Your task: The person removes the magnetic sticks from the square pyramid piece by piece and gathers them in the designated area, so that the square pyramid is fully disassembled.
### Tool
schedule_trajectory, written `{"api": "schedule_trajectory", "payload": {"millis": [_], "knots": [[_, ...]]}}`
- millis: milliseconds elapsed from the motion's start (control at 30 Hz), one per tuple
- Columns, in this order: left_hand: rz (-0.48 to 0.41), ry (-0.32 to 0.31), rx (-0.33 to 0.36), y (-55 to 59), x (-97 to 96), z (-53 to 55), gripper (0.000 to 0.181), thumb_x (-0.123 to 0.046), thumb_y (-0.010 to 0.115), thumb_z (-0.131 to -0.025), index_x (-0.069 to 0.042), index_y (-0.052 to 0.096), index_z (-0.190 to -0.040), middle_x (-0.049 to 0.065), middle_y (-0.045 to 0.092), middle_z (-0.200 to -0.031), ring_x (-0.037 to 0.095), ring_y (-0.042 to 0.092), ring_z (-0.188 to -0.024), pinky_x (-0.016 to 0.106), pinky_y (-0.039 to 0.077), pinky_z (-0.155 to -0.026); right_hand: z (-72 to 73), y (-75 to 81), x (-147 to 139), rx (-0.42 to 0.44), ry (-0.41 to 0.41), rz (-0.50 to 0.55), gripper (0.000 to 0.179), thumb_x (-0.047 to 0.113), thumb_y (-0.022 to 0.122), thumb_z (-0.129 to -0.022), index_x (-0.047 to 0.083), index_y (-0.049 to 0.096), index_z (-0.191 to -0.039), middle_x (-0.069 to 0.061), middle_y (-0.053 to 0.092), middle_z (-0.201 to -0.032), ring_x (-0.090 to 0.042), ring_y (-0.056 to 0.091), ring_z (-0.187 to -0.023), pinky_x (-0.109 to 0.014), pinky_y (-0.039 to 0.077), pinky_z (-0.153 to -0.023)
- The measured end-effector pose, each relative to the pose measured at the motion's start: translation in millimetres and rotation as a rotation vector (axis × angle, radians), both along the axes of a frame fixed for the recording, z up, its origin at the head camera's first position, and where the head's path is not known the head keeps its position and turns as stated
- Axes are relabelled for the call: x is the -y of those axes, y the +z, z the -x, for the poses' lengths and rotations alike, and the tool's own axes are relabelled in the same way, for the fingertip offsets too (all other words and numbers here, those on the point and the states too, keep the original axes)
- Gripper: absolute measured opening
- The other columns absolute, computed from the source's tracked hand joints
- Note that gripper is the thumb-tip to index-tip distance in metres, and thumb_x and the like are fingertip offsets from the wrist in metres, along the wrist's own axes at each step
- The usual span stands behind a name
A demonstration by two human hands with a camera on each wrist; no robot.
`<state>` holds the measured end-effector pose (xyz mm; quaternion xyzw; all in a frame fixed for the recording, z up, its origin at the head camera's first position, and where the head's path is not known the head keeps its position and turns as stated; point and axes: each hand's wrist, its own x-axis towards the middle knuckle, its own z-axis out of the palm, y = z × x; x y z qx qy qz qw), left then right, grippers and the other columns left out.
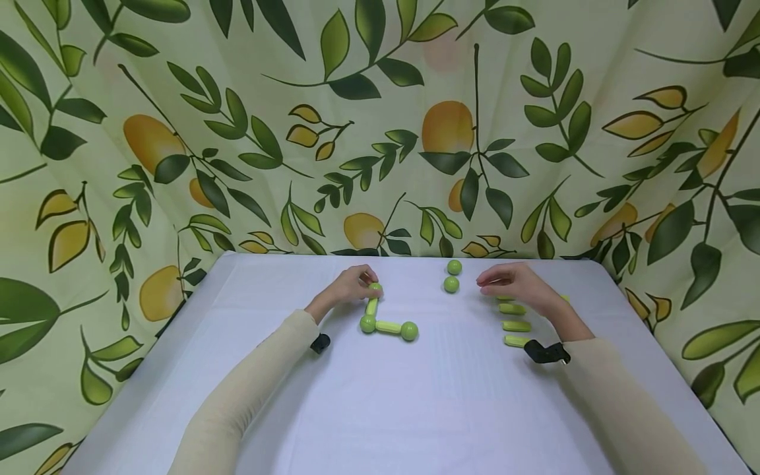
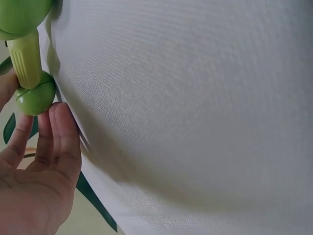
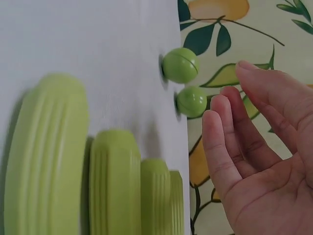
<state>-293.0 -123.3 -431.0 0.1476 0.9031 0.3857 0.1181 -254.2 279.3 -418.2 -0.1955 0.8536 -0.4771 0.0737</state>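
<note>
My left hand (image 1: 350,285) pinches a green ball (image 2: 36,98) between thumb and fingers. That ball joins a ribbed yellow-green stick (image 1: 371,307), whose other end meets a corner ball (image 1: 368,323). From the corner, a second stick (image 1: 388,327) runs right to an end ball (image 1: 409,331), so the pieces form an L. Over at the right, my right hand (image 1: 522,285) hovers with nothing in it, fingers extended and thumb apart in the right wrist view. Below and beside it lie several loose sticks (image 1: 516,326), the farthest partly hidden by the hand.
Two loose green balls (image 1: 451,284) stand near the table's back edge, left of the right hand. A white cloth covers the table (image 1: 380,409). Behind the table hangs a leaf-and-fruit patterned curtain (image 1: 392,165), which also runs along both sides.
</note>
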Motion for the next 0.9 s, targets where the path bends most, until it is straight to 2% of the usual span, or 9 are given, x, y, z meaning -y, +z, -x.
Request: {"api": "schedule_trajectory", "payload": {"millis": [300, 433, 600, 900], "knots": [[0.003, -0.025, -0.019, 5.3, -5.3, -3.6, 0.027, -0.014, 0.083, -0.087, -0.006, 0.067, -0.108, 0.006, 0.067, -0.105, 0.022, 0.061, -0.1, 0.032, 0.05, -0.082, 7.2, -5.6, 28.1, -0.004, 0.038, 0.059, 0.029, 0.012, 0.078, -0.092, -0.004, 0.072, -0.115, -0.019, 0.07, -0.115, -0.024, 0.065, -0.103, -0.023, 0.052, -0.086], [0.016, -0.017, -0.014, 6.6, -6.4, -4.9, 0.028, -0.015, 0.083, -0.088, -0.007, 0.066, -0.108, 0.006, 0.066, -0.107, 0.023, 0.06, -0.101, 0.032, 0.049, -0.08, 8.9, -7.2, 38.6, -0.021, 0.061, 0.092, 0.027, 0.009, 0.078, -0.091, -0.005, 0.072, -0.113, -0.019, 0.07, -0.112, -0.024, 0.066, -0.102, -0.024, 0.053, -0.085], [0.043, -0.026, -0.027, 5.3, -5.5, -4.2, 0.023, -0.018, 0.083, -0.088, -0.01, 0.068, -0.104, 0.005, 0.066, -0.108, 0.022, 0.059, -0.098, 0.032, 0.05, -0.076, 10.9, -9.6, 52.1, 0.003, 0.082, 0.141, 0.027, 0.006, 0.078, -0.091, -0.007, 0.071, -0.113, -0.022, 0.07, -0.112, -0.027, 0.066, -0.102, -0.025, 0.054, -0.085], [0.008, -0.085, -0.043, 5.5, -5.7, -2.4, 0.03, -0.014, 0.085, -0.085, -0.006, 0.07, -0.11, 0.005, 0.069, -0.106, 0.021, 0.063, -0.102, 0.035, 0.051, -0.089, 13.8, -17.7, 71.3, 0.021, 0.129, 0.177, 0.028, 0.004, 0.078, -0.091, -0.008, 0.071, -0.115, -0.02, 0.071, -0.112, -0.023, 0.068, -0.102, -0.028, 0.054, -0.087]]}}
